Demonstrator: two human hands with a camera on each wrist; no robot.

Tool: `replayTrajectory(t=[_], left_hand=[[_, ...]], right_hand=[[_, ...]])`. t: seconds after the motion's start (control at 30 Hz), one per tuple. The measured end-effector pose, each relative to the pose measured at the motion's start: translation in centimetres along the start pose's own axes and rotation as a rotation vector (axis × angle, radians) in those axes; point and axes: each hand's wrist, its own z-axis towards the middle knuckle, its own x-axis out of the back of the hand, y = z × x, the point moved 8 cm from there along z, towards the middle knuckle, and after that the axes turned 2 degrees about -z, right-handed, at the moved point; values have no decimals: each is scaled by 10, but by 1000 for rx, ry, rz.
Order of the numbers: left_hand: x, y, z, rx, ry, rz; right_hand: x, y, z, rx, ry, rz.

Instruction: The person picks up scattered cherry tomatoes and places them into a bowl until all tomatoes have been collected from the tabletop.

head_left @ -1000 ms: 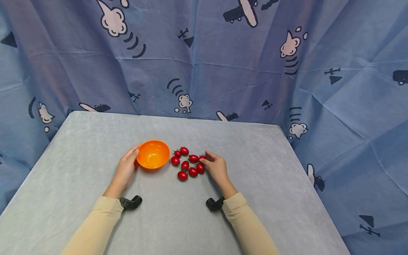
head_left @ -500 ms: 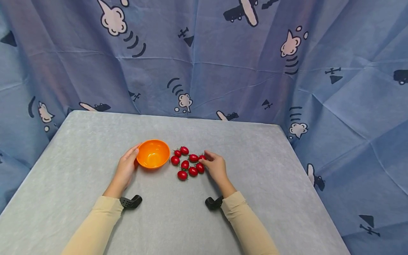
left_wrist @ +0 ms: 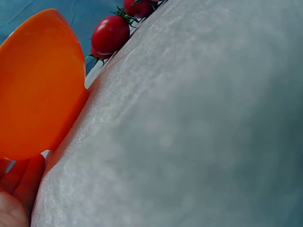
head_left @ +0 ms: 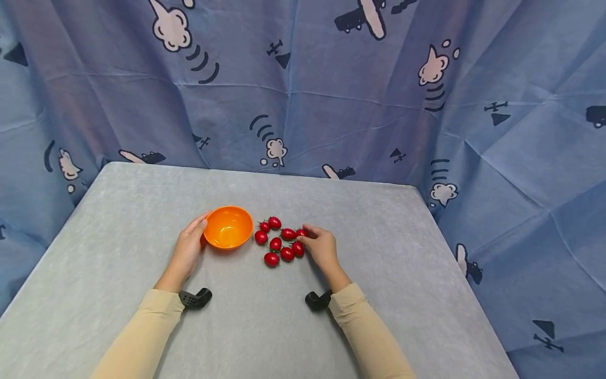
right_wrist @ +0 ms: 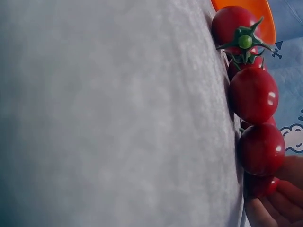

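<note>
- Orange bowl point(head_left: 228, 228) on grey desk point(head_left: 255, 326): left hand point(head_left: 188, 245) grips its left side, thumb at rim.
- Right hand point(head_left: 323, 247): thumb and fingers pinch rightmost tomato point(head_left: 300, 232).
- Other tomatoes point(head_left: 275, 244): loose red cluster between bowl and right hand.
- Blue printed curtain point(head_left: 331, 116) behind desk.

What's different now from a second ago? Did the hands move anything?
Nothing visibly changed beyond a slight shift of the whole head view. The left hand still holds the orange bowl, the right hand still pinches one tomato, and the other tomatoes lie in place.
</note>
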Motion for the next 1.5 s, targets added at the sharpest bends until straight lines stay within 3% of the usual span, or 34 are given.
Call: replayTrajectory(t=[0.63,0.97,1.17,1.5], left_hand=[[-1,-1,2,5,-9,-40],[-1,-4,3,10,2,-56],[0,-4,3,5,3,-56],[0,-2,1,4,6,-76]], right_hand=[[4,-2,0,17,32,-19],[8,-2,-1,-13,60,2],[15,-7,-4,-17,81,7],[17,-26,-10,49,81,57]])
